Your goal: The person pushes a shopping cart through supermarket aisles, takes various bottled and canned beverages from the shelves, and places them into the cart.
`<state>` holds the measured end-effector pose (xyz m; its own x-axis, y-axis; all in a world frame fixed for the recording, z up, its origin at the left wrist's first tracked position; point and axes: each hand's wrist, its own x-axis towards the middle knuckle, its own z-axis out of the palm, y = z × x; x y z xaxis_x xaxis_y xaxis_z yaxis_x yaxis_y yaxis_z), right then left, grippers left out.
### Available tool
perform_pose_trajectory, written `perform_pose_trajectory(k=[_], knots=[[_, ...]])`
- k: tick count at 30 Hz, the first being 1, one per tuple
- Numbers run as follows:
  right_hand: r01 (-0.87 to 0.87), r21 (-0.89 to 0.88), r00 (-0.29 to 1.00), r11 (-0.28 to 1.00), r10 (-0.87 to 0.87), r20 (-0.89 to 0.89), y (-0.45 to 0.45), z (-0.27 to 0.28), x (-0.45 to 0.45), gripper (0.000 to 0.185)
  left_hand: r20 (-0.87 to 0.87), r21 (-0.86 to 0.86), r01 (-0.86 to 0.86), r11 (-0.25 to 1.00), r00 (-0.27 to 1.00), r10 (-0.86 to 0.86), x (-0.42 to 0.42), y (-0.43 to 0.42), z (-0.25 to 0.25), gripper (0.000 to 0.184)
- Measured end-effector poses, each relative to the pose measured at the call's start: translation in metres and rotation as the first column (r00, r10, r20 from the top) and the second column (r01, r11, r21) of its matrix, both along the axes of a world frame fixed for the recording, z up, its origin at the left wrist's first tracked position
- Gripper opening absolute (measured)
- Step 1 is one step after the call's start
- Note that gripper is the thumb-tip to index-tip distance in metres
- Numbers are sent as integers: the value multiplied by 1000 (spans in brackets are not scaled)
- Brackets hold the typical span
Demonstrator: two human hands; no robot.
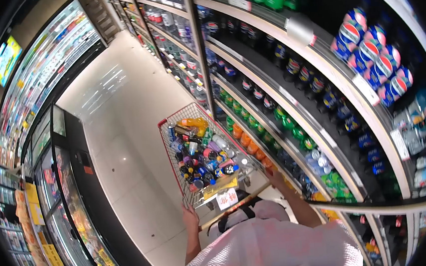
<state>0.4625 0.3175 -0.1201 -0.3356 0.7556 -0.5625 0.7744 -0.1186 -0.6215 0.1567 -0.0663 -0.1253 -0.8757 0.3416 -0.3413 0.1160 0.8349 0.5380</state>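
Observation:
A wire shopping cart with a red rim stands in front of me. My left hand is closed on its rear left corner, by the end of the handle bar. At the rear right corner my right hand is closed, with its fingers partly hidden. Many drink bottles and cans fill the basket, among them an orange drink bottle lying at the front and a dark bottle with a blue cap near me. A white sign with red writing hangs at the near end.
Close on my right runs a drinks shelf with rows of soda bottles and shrink-wrapped Pepsi packs. Glass-door freezers line the left. Pale tiled floor stretches ahead between them, toward a stocked wall cooler.

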Motion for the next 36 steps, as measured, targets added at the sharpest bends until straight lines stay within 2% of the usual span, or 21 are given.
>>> perform_pose_trajectory(k=[1,2,3,4,5,6,7,8,9,10,11,12,17,21,24,26,30,33,36], knots=[[-129,507,989,852,145,9,-1,-50,11,38,-9,9,-22,1000,1000,22,6,-3,3,59],[-91,377,996,922,94,11,-1,-35,8,38,-21,16,-43,999,999,43,11,-7,3,57],[-94,322,996,942,90,27,3,-35,6,41,-67,22,-48,999,997,49,16,-7,14,55],[-179,231,970,956,132,205,10,-39,6,42,-110,24,-54,998,992,56,21,-4,27,54],[-200,127,939,972,153,308,15,-19,-5,40,-88,25,-91,996,992,93,24,-5,30,50],[-227,109,916,968,174,361,17,-4,-17,35,-64,22,-130,991,989,131,27,-8,33,46],[-296,204,906,933,207,368,23,-28,-19,29,-43,24,-172,985,984,173,29,-4,36,43],[-333,208,899,920,243,365,29,-45,-19,25,-55,-51,-155,987,987,152,30,2,38,40],[-302,238,896,923,190,401,28,-58,-20,22,-70,-131,-142,981,988,134,26,3,39,38],[-297,243,902,923,188,389,26,-63,-20,32,-86,-211,-140,967,989,124,20,4,39,37],[-297,254,908,920,190,375,31,-60,-23,42,-84,-207,-171,963,984,156,12,10,37,36],[-298,276,902,914,174,395,35,-58,-32,42,-78,-205,-200,958,979,188,6,17,33,35],[-315,242,927,918,243,286,64,-47,-74,32,-7,-177,-227,958,973,229,-21,39,44,34],[-350,240,911,905,270,311,98,-36,-124,32,54,-194,-283,939,953,298,-61,68,31,33],[-330,293,922,897,240,302,112,-16,-176,26,5,-232,-265,936,962,274,-100,84,23,33],[-313,299,933,901,234,273,128,-47,-196,25,0,-228,-260,938,964,268,-127,96,27,33],[-335,288,917,897,240,319,150,-23,-275,25,-74,-171,-278,945,960,269,-193,115,-2,31],[-329,271,931,905,263,253,171,-35,-324,26,-83,-203,-265,942,964,253,-247,134,-1,29],[-319,397,931,861,205,303,185,-26,-388,33,-88,-225,-276,934,961,263,-306,160,6,28]])
